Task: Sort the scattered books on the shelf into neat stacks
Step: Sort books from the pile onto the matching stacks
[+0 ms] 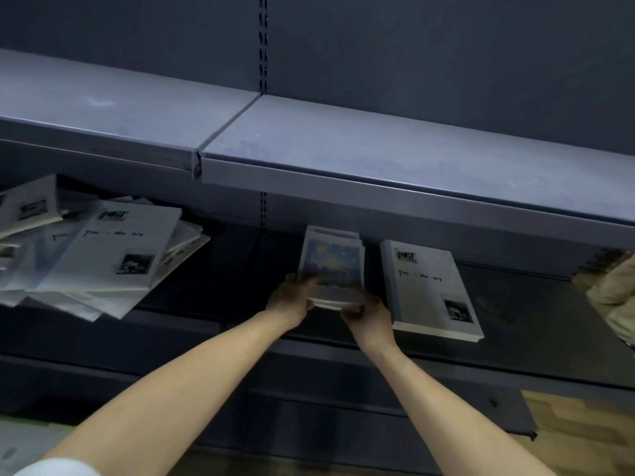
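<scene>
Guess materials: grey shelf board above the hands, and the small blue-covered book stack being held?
Grey upper shelf board: looks like painted sheet metal, matte and dusty; folded front lip, butt seam, slotted upright behind. Small blue-covered book stack: paper pages, probably a card cover with slight sheen; pale page edges show between the left hand and right hand.

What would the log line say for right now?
both hands: left hand, right hand grip small book stack | messy pile unsorted

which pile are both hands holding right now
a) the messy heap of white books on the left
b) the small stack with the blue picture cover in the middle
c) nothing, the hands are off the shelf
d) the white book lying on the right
b: the left hand and right hand grip the near end of the small stack with the blue picture cover, between the messy heap and the white book.
</scene>
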Motion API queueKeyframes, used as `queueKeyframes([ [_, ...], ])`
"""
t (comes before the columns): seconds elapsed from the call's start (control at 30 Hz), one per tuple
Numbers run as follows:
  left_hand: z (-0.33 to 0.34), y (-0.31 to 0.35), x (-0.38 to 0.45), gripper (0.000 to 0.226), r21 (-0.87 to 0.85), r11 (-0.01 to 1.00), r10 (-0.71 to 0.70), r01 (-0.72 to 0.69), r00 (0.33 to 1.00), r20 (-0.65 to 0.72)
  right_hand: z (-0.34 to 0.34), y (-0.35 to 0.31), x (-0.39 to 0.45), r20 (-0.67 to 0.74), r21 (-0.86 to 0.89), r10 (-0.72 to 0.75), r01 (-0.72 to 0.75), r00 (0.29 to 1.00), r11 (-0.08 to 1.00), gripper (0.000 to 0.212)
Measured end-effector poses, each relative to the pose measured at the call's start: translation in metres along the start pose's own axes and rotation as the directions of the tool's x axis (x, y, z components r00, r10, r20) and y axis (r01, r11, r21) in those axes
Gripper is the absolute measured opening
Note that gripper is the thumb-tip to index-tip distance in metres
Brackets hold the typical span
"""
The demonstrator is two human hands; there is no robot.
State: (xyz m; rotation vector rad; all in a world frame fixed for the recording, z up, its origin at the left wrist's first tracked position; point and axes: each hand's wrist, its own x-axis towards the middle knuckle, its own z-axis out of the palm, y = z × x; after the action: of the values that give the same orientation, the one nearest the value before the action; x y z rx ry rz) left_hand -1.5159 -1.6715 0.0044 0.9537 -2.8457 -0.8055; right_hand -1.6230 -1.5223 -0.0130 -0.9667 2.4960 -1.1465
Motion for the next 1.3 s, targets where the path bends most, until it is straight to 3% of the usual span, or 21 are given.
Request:
queueKeyframes([
  [0.33,-0.001,0.006,0.017,0.041,0.014,1.0,-0.001,0.003,0.996,-0.084,-0.007,0.006,0.021,-0.094,-0.179,-0.031,0.014,0.995,0.984,0.044],
  [0.47,-0.005,0.001,0.024,0.034,-0.037,0.999,-0.028,0.023,0.992,-0.121,-0.007,0.003,0.028,-0.097,-0.158,-0.05,0.034,0.994,0.987,0.04],
  [0.67,-0.015,-0.005,0.027,0.038,-0.076,0.997,-0.032,0.024,0.995,-0.096,-0.008,-0.003,0.037,-0.026,-0.124,-0.004,0.001,1.0,0.992,0.049],
  [0.9,-0.01,-0.004,0.033,0.045,-0.042,0.999,0.0,-0.007,0.99,-0.143,-0.016,-0.005,0.054,0.072,-0.255,-0.058,0.075,0.996,0.964,0.045],
  [1.3,-0.015,-0.007,0.041,0.037,-0.051,0.998,0.035,-0.043,0.988,-0.148,-0.006,-0.006,0.057,0.037,-0.395,-0.129,0.133,0.991,0.909,0.033],
])
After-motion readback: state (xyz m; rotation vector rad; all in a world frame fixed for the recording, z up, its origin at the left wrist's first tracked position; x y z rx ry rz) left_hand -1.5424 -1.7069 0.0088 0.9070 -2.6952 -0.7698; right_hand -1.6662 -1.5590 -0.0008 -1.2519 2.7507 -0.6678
